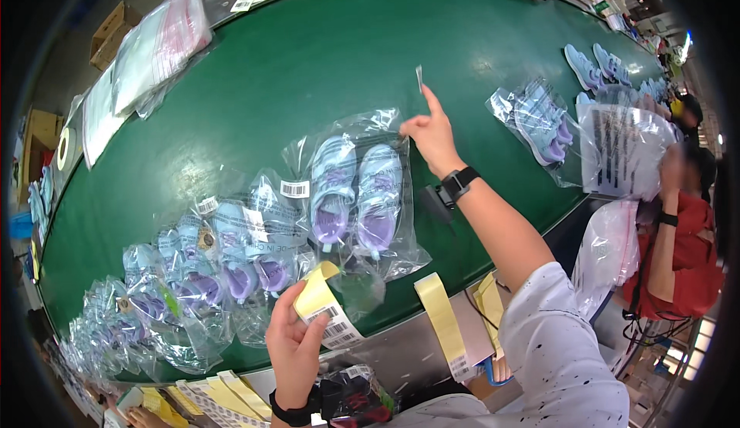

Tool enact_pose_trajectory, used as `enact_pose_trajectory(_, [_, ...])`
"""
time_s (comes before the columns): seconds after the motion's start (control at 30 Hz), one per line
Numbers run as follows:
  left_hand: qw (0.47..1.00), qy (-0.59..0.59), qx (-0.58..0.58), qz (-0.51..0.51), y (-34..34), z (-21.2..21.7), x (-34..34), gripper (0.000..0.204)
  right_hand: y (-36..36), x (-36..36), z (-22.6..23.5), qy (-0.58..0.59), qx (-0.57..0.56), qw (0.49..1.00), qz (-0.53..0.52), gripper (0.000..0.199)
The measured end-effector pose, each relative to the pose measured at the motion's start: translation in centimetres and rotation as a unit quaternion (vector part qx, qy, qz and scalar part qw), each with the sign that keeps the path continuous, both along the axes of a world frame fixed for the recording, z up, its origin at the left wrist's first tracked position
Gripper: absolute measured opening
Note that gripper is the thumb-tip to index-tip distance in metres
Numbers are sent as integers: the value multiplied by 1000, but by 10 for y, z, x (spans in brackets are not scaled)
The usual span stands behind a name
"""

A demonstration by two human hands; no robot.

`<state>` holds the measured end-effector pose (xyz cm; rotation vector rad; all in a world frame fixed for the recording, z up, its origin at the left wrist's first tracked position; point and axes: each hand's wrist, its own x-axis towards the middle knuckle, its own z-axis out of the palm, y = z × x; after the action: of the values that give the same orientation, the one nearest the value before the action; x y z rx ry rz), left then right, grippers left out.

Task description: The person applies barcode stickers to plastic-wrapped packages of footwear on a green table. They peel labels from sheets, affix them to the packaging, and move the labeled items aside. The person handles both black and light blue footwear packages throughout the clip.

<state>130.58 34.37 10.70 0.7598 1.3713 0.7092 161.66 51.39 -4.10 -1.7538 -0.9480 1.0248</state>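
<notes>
The head camera, the left of two worn side by side, looks down from above and behind the left hand (297, 345) and the right hand (435, 143), facing forward across the green desk (301, 65). It sits near: both forearms (505, 224) come in from below, and the right sleeve (551, 343) fills a large patch behind the right hand. The fisheye lens bends the desk's far edge into an arch beyond the hands. To the right of the right hand, the view reaches a co-worker (684, 254), tilted toward the dark rim.
</notes>
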Motion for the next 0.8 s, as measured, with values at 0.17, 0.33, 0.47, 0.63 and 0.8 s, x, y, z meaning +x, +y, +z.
enact_pose_trajectory(0.17, [1000, -10, 0, 7, -5, -8, 4, 50, 9, 49, 4, 55, 50, 995, -64, 38])
enact_pose_trajectory(0.33, [1000, -8, -9, -5, -4, -6, 14, 51, 32, 40, 5, 134, -62, 987, 63, 9])
enact_pose_trajectory(0.47, [1000, -14, -4, 2, 0, -3, 17, 51, 40, 38, -6, 78, -98, 987, 98, 8])
enact_pose_trajectory(0.63, [1000, -11, 7, -1, -1, -9, 14, 51, 41, 34, -22, -70, -68, 987, 125, 14])
enact_pose_trajectory(0.8, [1000, 18, 1, -7, -4, -5, 23, 52, 27, 17, -19, -308, -23, 936, 169, 27])
